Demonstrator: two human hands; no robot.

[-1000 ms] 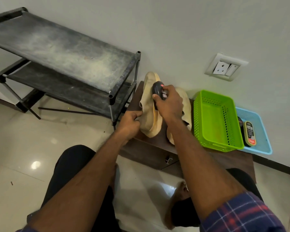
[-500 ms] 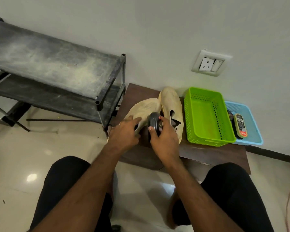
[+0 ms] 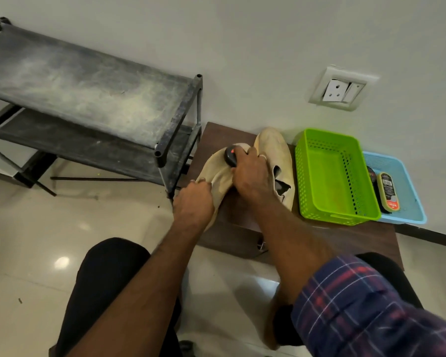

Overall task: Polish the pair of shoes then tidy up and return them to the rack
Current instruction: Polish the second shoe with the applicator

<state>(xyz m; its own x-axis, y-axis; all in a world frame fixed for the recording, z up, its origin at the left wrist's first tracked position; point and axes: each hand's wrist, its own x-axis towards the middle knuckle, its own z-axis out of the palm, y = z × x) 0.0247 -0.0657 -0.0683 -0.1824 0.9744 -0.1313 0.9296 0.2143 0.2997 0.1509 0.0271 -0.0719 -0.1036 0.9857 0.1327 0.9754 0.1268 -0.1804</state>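
Rubbing a dark polish applicator on the left shoe, the right hand grips it tight. The left hand pinches that shoe's heel, which hangs over the low table's edge and could tip off. The other shoe lies touching at three o'clock. The rack is near at nine o'clock, with open floor below it.

The person's left hand and forearm are bare, with no sleeve in sight. The right hand wears a thin pale ring on one finger. The right forearm is bare up to a rolled sleeve of dark navy cloth, checked with red bands and thin white lines. Both legs are in plain black trousers. A bare foot shows below the right arm.
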